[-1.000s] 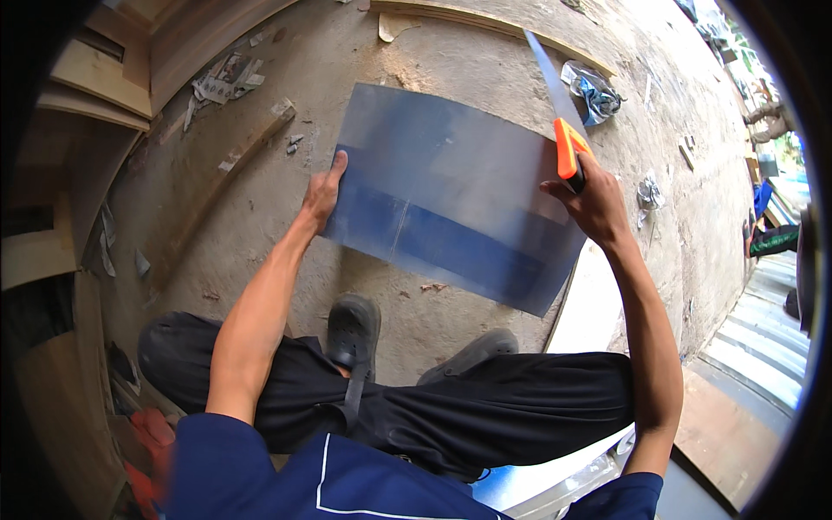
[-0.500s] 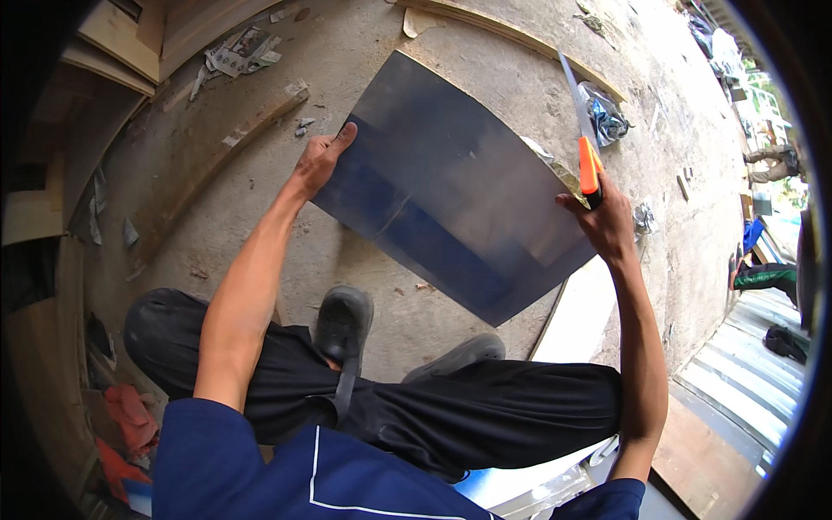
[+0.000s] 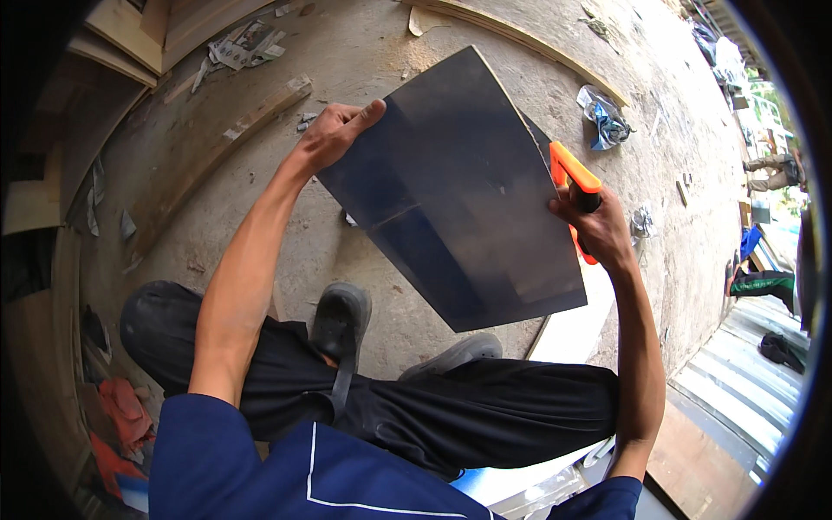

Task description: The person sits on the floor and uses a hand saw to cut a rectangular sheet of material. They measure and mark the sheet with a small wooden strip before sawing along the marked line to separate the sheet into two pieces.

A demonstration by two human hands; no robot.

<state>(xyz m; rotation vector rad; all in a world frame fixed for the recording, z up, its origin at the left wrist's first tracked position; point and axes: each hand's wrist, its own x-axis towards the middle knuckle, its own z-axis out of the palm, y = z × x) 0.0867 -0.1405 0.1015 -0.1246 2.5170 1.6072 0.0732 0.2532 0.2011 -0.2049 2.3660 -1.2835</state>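
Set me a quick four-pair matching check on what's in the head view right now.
Things:
1. dark panel
2. saw handle
3. torn printed paper
4. shoes

Descriptions:
A. on the floor, upper left of the view
B. grey, on the person's feet
C. gripped at one edge by the left hand
D. orange and black, in the right hand

Pairs: 1-C, 2-D, 3-A, 4-B

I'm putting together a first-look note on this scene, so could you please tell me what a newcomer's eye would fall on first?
Probably the large dark panel, tilted in mid-view, its upper left edge gripped by the left hand. Next comes the vivid orange saw handle in the right hand, at the panel's right edge. Beyond it, crumpled blue-and-silver scrap lies on the floor.
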